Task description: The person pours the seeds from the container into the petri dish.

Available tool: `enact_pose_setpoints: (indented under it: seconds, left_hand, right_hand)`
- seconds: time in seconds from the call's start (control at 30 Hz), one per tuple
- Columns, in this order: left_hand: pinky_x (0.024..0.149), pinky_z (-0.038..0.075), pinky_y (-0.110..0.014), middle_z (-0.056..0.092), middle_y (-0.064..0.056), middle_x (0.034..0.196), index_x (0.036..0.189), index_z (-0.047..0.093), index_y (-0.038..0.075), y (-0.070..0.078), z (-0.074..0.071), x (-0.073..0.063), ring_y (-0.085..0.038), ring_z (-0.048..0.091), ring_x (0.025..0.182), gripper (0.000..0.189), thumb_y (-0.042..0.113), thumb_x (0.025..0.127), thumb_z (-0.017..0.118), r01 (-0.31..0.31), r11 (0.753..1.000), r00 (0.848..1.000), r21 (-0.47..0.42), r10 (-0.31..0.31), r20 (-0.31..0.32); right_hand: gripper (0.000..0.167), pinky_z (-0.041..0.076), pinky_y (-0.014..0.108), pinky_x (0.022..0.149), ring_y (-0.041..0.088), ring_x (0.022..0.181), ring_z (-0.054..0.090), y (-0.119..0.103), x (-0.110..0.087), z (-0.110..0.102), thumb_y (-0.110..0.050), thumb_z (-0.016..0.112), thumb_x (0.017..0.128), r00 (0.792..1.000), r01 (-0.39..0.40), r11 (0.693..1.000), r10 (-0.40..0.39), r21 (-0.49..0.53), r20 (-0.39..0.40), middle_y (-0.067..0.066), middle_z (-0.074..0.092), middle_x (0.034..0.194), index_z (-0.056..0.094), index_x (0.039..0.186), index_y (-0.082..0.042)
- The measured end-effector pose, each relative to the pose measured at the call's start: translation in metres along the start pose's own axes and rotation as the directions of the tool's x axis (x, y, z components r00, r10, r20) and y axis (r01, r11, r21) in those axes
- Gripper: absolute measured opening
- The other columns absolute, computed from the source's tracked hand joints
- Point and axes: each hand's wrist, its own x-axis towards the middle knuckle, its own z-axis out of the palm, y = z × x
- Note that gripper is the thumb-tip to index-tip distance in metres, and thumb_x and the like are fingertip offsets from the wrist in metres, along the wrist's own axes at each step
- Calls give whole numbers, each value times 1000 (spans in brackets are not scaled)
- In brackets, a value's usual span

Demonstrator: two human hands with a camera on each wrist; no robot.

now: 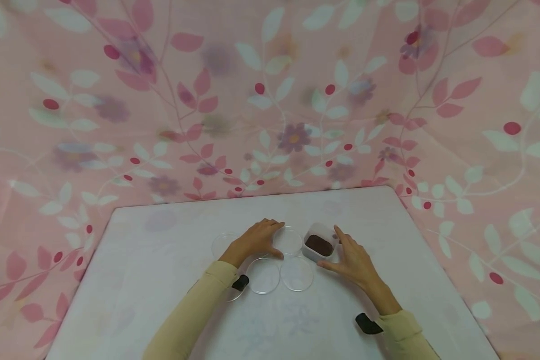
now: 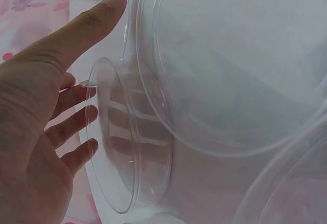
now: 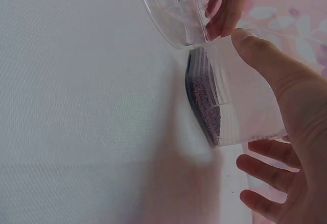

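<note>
My left hand [image 1: 257, 239] reaches around a clear round dish [image 1: 290, 241] in the back row, thumb and fingers spread to either side. In the left wrist view the thumb is straight and the fingertips show beside the clear rim; contact is unclear. My right hand [image 1: 354, 262] is spread around a squarish translucent container [image 1: 309, 254] of dark brown granular material [image 1: 319, 245]. From the right wrist view, the thumb lies by the container's upper edge and the other fingers sit loosely below it. The container stands upright, close beside the dish.
More clear round dishes lie around the left hand: two in front, one dish [image 1: 263, 276] and another dish [image 1: 297, 274], and one dish [image 1: 220, 247] further left. Another is partly under the left wrist. All rest on a white table [image 1: 333, 315] before a pink floral cloth [image 1: 234, 100].
</note>
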Motion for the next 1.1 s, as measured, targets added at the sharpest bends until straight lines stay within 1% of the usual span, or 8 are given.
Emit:
enact_pose_setpoints:
  seconds: [0.1,0.27,0.43,0.6,0.7,0.87,0.97,1.1]
  left_hand:
    - [114,40,-42,52,-6,145,148,44,14,-1,1,0,-24,48,131,96,56,71,82,4,1000,1000,-7,-4,2]
    - [114,40,-43,52,-5,144,147,46,14,-1,1,0,-24,48,131,93,55,72,82,13,999,1000,-46,-13,4]
    - [113,42,-42,53,-3,143,145,48,15,-3,3,1,-23,48,129,91,55,71,82,20,998,1000,-61,-21,-5]
    - [111,43,-41,54,-2,140,144,48,16,-5,6,3,-21,49,127,91,57,71,82,22,998,1000,-51,-22,-16]
    - [112,43,-42,55,-2,140,144,49,16,-6,7,4,-22,49,128,91,57,70,82,23,998,999,-57,-24,-21]
    - [112,42,-43,54,-2,141,144,49,16,-6,8,4,-22,48,129,90,55,70,83,26,997,999,-76,-28,-24]
    - [113,42,-43,54,-2,141,144,49,17,-7,11,5,-22,48,130,90,56,70,83,29,996,999,-79,-31,-23]
    - [113,41,-42,54,-1,142,144,49,17,-10,14,6,-22,48,130,91,57,70,82,29,997,999,-77,-31,-26]
  right_hand:
    - [112,51,58,86,30,106,63,0,0,2,-57,85,65,1000,-10,999,10,39,-8,14,62,128,34,152,-8]
    - [108,52,56,88,33,108,63,1,1,6,-42,91,63,998,30,991,-23,134,-55,18,63,126,37,149,-4]
    - [104,53,55,93,36,117,60,5,1,13,-30,94,61,993,78,963,-51,258,-110,22,60,129,40,145,-1]
    - [101,48,55,100,36,124,56,8,2,19,-28,94,63,993,61,935,-21,349,-116,20,55,138,40,145,-3]
    - [100,43,53,104,38,128,54,8,2,22,-23,93,64,995,41,898,1,439,-96,21,52,140,38,145,-2]
    - [98,35,54,109,44,133,47,5,1,24,-8,90,67,998,-2,806,36,593,-46,26,48,143,32,146,1]
    - [98,31,57,110,48,134,43,-5,0,18,-2,87,69,999,-19,770,46,638,-27,31,47,142,29,147,4]
    - [100,25,53,113,46,138,38,0,0,27,1,86,69,997,-48,734,78,678,-13,31,45,143,26,149,2]
